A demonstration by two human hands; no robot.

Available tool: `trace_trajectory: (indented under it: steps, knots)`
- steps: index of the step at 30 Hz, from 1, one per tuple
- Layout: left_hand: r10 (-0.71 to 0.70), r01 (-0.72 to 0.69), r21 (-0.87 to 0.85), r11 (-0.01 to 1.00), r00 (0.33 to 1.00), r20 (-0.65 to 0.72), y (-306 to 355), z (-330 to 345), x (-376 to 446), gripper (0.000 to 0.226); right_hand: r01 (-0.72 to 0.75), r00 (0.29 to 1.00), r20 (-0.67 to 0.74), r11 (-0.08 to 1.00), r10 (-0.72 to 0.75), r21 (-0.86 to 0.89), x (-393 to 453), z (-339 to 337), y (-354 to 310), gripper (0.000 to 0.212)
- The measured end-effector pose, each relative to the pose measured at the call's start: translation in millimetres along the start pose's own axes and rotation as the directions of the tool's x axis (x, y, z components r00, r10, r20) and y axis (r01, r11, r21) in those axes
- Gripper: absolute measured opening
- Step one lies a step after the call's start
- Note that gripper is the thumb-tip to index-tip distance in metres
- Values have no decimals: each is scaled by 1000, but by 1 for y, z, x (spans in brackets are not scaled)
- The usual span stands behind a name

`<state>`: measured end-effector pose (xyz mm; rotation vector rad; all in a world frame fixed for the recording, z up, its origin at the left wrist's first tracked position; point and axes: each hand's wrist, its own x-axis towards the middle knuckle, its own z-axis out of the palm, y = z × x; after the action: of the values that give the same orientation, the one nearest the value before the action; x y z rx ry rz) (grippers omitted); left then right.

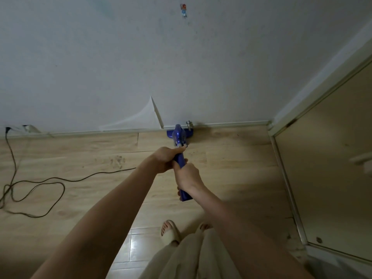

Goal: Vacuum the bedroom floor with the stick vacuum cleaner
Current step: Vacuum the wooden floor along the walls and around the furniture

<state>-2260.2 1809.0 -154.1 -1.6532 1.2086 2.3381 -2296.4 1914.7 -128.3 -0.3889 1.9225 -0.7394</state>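
A: What is nearest?

B: Two feet in pale slippers on the wood floor, with loose light trousers above them.

A: And the hands?

B: Both arms reach forward. The right hand is closer, its grip curled tight round the near end of the blue vacuum cleaner. The left hand is just past it, touching it, and its grip is wrapped round the same handle.

A: Where is the vacuum cleaner's head?

B: On the floor at the far side, right up against the white strip at the bottom of the wall.

A: Anything else?

B: A black cord loops on the floor at the left. A door stands at the right. Far off, a flap of wallpaper peels from the wall, and a small sticker sits high up.
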Motion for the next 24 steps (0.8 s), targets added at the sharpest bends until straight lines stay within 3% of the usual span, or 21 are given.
trace_trajectory:
  steps: [7,15,24]
  knots:
    - [-12,12,-7,1000,999,42,-7,5,-7,56,-17,1000,12,999,18,-45,-10,-6,6,34]
    - [-81,92,-108,990,991,109,-34,42,-33,15,-98,995,-20,982,95,-163,-58,-41,26,36]
    - [-99,102,-21,995,988,120,-37,43,-50,12,-98,995,-2,992,98,-84,-86,-42,25,33]
